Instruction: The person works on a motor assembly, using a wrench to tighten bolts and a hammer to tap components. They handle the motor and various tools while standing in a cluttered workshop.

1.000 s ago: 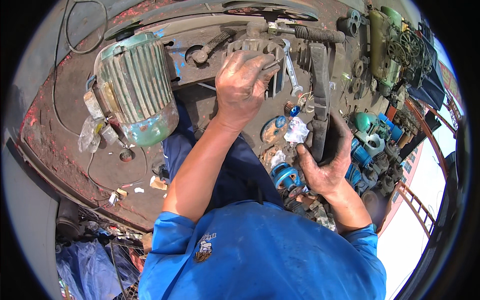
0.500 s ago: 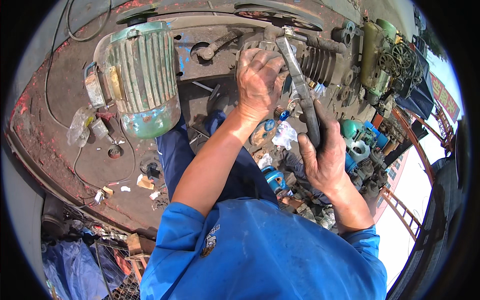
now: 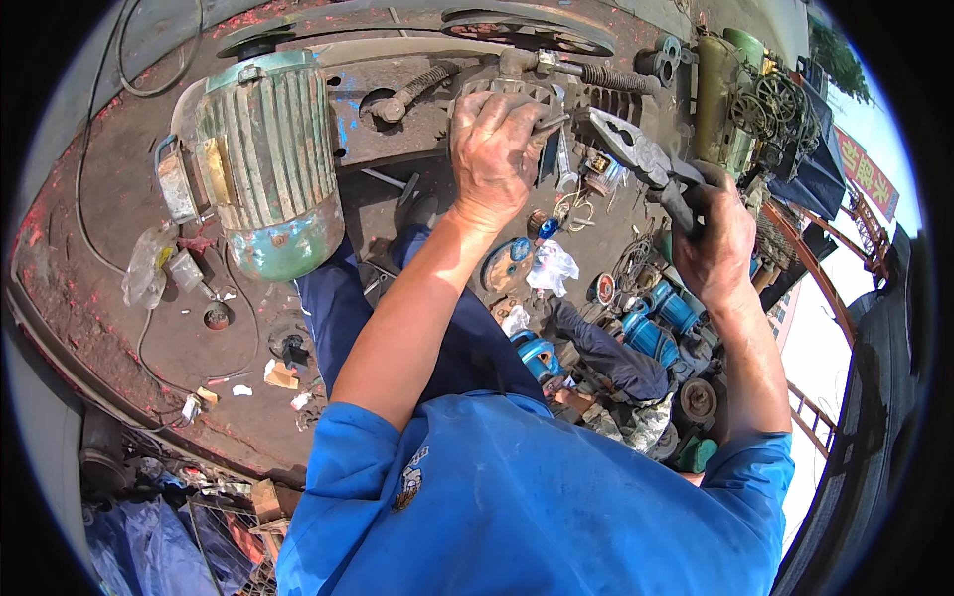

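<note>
Holding grey metal pliers with dark handles (image 3: 641,154) in the right hand (image 3: 717,233), with fingers curled around the handles. Pointing nose up and to the left, with the long axis slanting down to the right into the palm. Pinching a short, slim grey metal rod (image 3: 554,121) in the fingers of the left hand (image 3: 494,159), with its free end turned right, toward the plier nose, leaving a narrow gap between the two. Placed just before a dirty grey finned metal block (image 3: 616,107) with the left hand; cannot tell whether touching. Bounded above by a large dark spoked pulley wheel (image 3: 527,30) and, well apart at left, by a green ribbed metal motor (image 3: 273,154). Opening below the gap onto a silver open-ended wrench (image 3: 564,164) and brown ground, then crowded lower right by blue-painted metal pumps (image 3: 651,340). Edged at far left by a curved rusty rim (image 3: 99,394). Showing something yellowish, too small to tell, in a crumpled clear plastic bag (image 3: 147,273) at left. Lying beyond the knees, in a crumpled white plastic bag (image 3: 553,266), with contents hidden, if any.
</note>
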Demonstrator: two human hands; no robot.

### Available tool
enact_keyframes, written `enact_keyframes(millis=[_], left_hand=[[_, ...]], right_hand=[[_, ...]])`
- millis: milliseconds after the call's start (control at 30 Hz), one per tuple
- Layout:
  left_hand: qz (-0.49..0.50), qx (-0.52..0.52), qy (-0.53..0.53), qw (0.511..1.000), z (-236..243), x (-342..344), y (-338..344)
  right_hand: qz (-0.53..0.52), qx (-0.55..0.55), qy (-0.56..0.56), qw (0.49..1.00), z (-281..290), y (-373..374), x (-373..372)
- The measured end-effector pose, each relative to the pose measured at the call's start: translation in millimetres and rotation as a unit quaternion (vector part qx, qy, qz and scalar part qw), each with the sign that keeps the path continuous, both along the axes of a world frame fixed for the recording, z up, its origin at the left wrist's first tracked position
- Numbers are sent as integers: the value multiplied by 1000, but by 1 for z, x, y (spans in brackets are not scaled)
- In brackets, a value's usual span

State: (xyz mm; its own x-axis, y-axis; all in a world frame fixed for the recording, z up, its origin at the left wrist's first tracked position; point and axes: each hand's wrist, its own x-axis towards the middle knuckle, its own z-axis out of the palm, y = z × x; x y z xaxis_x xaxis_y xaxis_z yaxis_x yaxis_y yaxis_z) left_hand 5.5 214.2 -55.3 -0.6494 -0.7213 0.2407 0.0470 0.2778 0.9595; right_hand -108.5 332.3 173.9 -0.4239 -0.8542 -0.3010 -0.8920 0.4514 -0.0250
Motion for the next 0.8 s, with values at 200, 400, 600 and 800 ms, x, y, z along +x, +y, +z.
enact_keyframes(millis=[200, 400, 600, 800], left_hand=[[16, -12, 1, 1000, -4, -4, 6], [8, -22, -2, 1000, -8, -1, 6], [7, -4, -5, 1000, -8, -1, 8], [13, -20, -23, 999, -11, -4, 10]], right_hand=[[242, 111, 202, 943, -6, -33, -74], [308, 158, 139, 928, -21, -60, -88], [318, 119, 46, 940, -20, -60, -99], [195, 177, 124, 957, -22, -60, -70]])
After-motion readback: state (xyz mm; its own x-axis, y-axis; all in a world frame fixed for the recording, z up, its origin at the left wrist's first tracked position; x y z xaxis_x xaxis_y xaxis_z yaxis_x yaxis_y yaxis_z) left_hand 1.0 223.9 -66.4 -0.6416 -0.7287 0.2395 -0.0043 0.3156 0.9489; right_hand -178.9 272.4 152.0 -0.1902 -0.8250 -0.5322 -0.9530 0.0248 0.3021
